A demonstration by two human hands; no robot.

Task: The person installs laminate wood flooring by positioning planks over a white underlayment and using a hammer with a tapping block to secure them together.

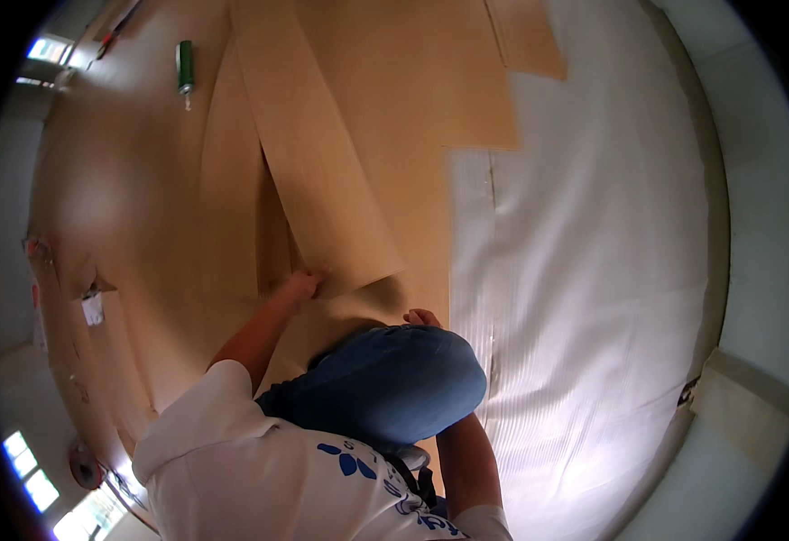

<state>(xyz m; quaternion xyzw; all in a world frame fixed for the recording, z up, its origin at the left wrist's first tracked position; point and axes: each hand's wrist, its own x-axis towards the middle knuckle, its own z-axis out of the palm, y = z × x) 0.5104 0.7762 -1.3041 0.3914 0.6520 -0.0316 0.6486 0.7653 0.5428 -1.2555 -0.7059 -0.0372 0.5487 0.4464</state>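
Note:
A long wood-look floor plank point(322, 153) lies loose and slantwise over the laid floor, its near end lifted and casting a shadow. My left hand point(306, 283) grips the near left corner of that plank, fingers closed on its edge. Beside my bent knee, my right hand point(422, 317) shows only in part. Its fingers look curled, and my knee hides the rest, so I cannot make out anything in them. Under the loose plank's left edge, a dark narrow gap point(272, 207) runs beside another plank point(232, 171).
A green tube with a nozzle point(185, 68) lies at the far left. White ribbed underlay point(593, 234) covers the right side up to the wall. Another plank point(528, 36) lies at the far right of the flooring. A cable reel point(86, 469) stands at the lower left.

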